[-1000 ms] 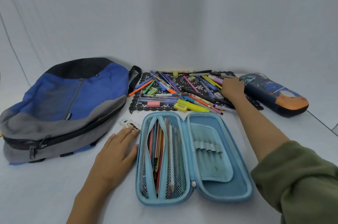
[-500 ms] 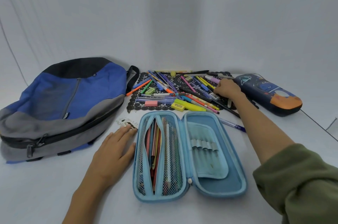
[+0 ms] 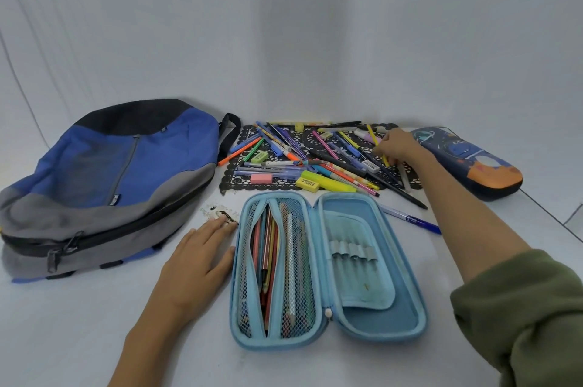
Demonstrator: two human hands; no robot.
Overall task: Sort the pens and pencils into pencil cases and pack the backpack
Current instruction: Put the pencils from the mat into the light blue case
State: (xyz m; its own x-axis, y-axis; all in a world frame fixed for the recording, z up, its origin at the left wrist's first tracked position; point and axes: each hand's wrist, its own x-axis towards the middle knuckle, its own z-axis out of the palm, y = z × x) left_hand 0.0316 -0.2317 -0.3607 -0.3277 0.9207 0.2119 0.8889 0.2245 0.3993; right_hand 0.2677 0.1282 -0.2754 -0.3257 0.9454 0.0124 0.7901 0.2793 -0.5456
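Right fingers (image 3: 388, 150) round yellow pen (image 3: 372, 136)

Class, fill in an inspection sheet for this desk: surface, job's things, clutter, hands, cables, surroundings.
Surface: white table, black lace mat at the back.
Job's things: open blue pencil case with pencils in its mesh pocket; pile of pens on the mat; one blue pen on the table; shut dark pencil case right; backpack left.
Clutter: pink eraser, yellow eraser, small printed card.
Hands: left hand flat on table, fingers touching the card; right hand curled in the pile, grip unclear.
Cables: nothing seen.
Surroundings: plain white backdrop.
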